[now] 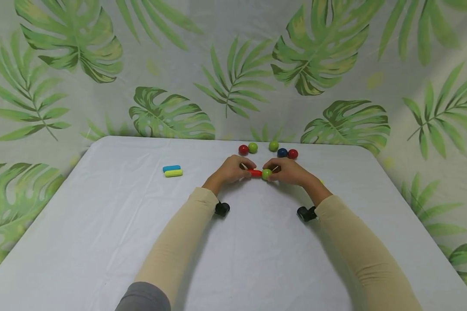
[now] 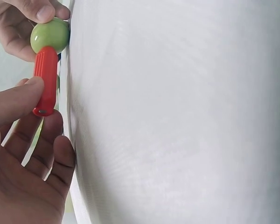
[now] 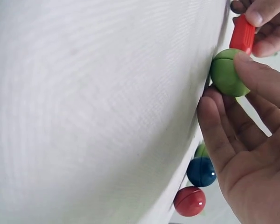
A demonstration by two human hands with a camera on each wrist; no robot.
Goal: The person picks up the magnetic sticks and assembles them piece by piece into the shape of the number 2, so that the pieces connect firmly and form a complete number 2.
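My left hand (image 1: 232, 169) pinches a ridged red plastic stick (image 2: 47, 81) between thumb and fingers. The far end of this stick meets a green ball (image 3: 227, 73) that has a seam line around it. On the ball's other side, my right hand (image 1: 289, 171) grips it with thumb and fingertips. Both hands are low over the white table (image 1: 113, 242), near its far side. In the left wrist view a small hole shows in the stick's near end.
Behind the hands lie a red ball (image 1: 243, 150), two green balls (image 1: 252, 147), a blue ball (image 1: 282, 153) and another red ball (image 1: 293, 154). A blue stick (image 1: 171, 168) and a yellow stick (image 1: 173, 173) lie side by side at left. Leaf-patterned cloth (image 1: 233, 86) hangs behind.
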